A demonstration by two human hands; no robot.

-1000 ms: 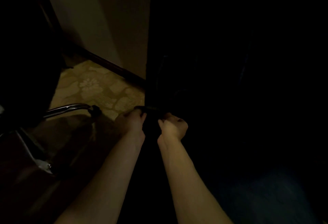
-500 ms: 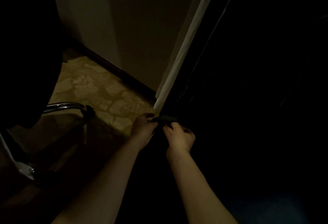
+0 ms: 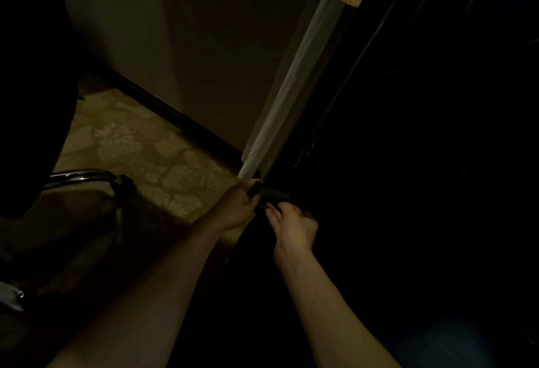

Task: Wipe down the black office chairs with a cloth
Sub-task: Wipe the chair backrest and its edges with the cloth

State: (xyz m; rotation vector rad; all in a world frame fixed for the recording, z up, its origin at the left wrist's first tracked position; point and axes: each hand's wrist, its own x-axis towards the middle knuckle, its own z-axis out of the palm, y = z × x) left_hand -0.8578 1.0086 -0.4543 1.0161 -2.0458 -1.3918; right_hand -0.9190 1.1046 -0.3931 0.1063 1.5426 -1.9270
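Beside the curtain [image 3: 291,82], cloth [image 3: 274,194] unmoved.

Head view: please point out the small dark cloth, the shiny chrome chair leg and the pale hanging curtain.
small dark cloth [image 3: 272,194], head view, its middle between the hands
shiny chrome chair leg [image 3: 81,176], head view, curved tube
pale hanging curtain [image 3: 291,88], head view, mid fold

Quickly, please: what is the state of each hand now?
Left hand: fingers curled, gripping the small dark crumpled cloth.
Right hand: fingertips pinching the same cloth.
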